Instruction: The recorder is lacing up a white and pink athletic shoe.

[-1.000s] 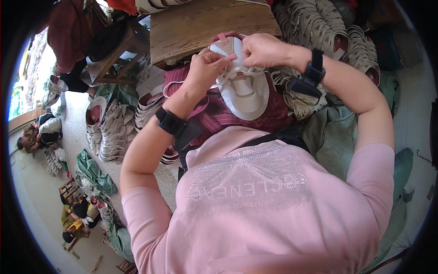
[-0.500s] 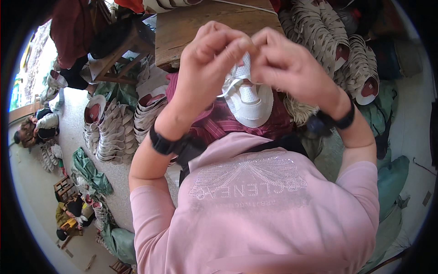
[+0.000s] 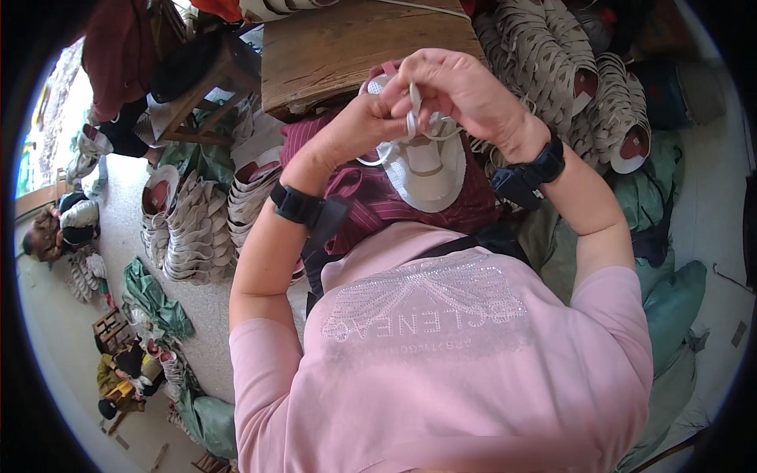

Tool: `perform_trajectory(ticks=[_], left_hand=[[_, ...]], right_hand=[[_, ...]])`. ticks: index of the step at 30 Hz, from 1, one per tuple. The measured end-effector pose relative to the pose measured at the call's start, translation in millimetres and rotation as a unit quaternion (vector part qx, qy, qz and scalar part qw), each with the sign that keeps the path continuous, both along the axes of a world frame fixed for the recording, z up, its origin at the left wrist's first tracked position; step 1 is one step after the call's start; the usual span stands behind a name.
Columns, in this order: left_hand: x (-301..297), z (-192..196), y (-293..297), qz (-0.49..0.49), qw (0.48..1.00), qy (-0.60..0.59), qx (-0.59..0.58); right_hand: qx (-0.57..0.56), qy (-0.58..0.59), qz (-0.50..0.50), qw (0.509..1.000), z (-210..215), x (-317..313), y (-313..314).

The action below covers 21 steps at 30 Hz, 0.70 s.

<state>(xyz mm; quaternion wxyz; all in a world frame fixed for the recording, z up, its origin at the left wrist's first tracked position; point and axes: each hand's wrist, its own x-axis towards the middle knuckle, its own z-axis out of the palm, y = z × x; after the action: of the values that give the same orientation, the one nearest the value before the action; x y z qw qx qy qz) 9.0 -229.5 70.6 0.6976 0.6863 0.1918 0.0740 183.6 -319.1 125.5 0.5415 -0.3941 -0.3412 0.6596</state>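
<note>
A white lace-up shoe [image 3: 426,185] rests on my lap over a dark red striped cloth [image 3: 355,193], its toe pointing toward me. My left hand [image 3: 351,134] is closed at the upper part of the shoe, pinching the white shoelace [image 3: 415,94] low down near the eyelets. Above it, my right hand [image 3: 473,98] grips the same lace between thumb and fingers. A loose loop of lace hangs at the shoe's left side. My fingers hide much of the tongue and eyelets.
Just beyond the shoe stands a wooden table [image 3: 339,51]. Nested stacks of pale shoe uppers lie at right [image 3: 544,59] and left [image 3: 197,229]. A wooden stool [image 3: 201,110] is at far left, green sacks [image 3: 670,315] at right. Other people [image 3: 126,374] sit at far left.
Both hands have come down and toward each other at the shoe. My right hand has turned, and the lace now shows between the fingers.
</note>
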Motion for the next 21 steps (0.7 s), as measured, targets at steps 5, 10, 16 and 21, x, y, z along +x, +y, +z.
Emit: perform_trajectory(ticks=[5,10,16,21], left_hand=[[-23,-21,-9,0.269,0.879,-0.094,-0.383],[-142,-66,85,0.479,0.737,-0.17,-0.446],[-306,-102,188,0.628,0.657,-0.198,-0.367],[-276,-117,204,0.628,0.656,-0.171,-0.38]], right_hand=[[-0.142,0.076,-0.232,0.959,-54,74,-14],[-0.153,0.068,-0.317,0.934,-124,246,-97],[-0.179,0.022,-0.592,0.786,-128,376,-150],[-0.158,0.003,-0.627,0.763,-116,397,-159]])
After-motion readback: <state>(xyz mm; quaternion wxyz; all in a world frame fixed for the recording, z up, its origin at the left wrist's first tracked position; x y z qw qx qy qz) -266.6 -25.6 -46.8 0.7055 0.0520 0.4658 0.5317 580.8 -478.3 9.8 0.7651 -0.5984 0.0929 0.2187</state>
